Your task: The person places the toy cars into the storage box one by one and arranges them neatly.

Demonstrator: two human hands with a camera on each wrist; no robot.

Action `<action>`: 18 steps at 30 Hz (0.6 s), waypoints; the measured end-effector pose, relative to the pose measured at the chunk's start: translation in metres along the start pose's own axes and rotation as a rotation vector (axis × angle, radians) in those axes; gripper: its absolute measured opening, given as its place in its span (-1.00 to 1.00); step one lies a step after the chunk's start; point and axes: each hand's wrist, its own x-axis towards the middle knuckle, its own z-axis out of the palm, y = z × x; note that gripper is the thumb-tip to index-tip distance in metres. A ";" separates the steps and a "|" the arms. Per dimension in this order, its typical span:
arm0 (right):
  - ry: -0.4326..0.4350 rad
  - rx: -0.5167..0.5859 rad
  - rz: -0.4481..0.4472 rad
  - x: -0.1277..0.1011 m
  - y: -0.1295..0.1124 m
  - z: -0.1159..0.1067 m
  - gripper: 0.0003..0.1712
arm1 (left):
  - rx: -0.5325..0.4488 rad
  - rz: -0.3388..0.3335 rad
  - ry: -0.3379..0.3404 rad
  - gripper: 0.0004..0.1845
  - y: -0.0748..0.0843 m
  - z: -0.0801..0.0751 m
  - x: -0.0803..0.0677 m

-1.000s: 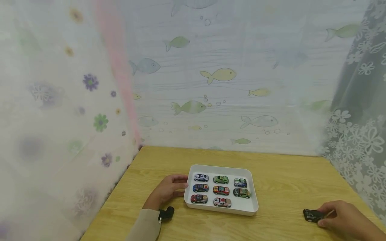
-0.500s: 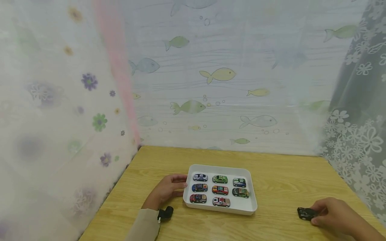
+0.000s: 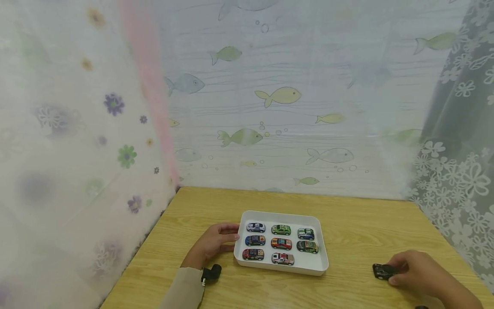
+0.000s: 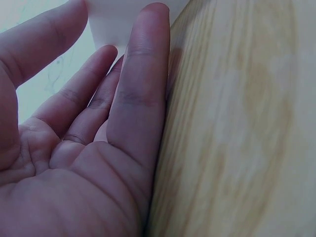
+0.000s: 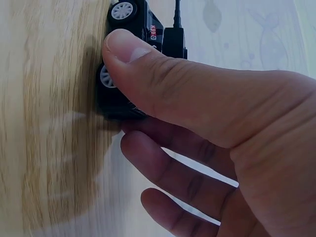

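Observation:
A white tray (image 3: 318, 268) stands on the table, holding several small toy cars in rows. At its left side is my left hand (image 3: 216, 241), thumb and fingertips right at the tray wall. The left wrist view shows those fingers (image 4: 140, 79) fairly straight, with one edge of the hand along the table. To the right of the tray, my right hand (image 3: 414, 272) pinches a black toy car (image 3: 382, 271) close over the tabletop. Up close, the black toy car (image 5: 131, 19) has white spoked wheels, and my thumb (image 5: 143, 74) covers part of its side.
The wooden table (image 3: 347, 223) reaches back to a fish-print curtain (image 3: 281, 128). A flowered curtain (image 3: 85, 171) hangs on the left and a lace-patterned one (image 3: 463, 180) on the right. A black wrist device (image 3: 211, 273) sits at my left sleeve.
My right hand has moved left with the black toy car, closer to the tray. My left hand and the tray have stayed in place.

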 end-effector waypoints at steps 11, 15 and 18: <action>-0.002 0.010 -0.110 0.011 -0.018 0.005 -0.64 | -0.001 -0.009 0.003 -0.47 0.001 0.001 0.000; 0.004 0.002 -0.139 0.015 -0.023 0.007 -0.69 | -0.008 -0.007 0.005 -0.48 0.002 0.002 -0.001; 0.006 0.005 -0.149 0.018 -0.027 0.008 -0.68 | -0.008 -0.004 0.009 -0.48 0.002 0.003 -0.002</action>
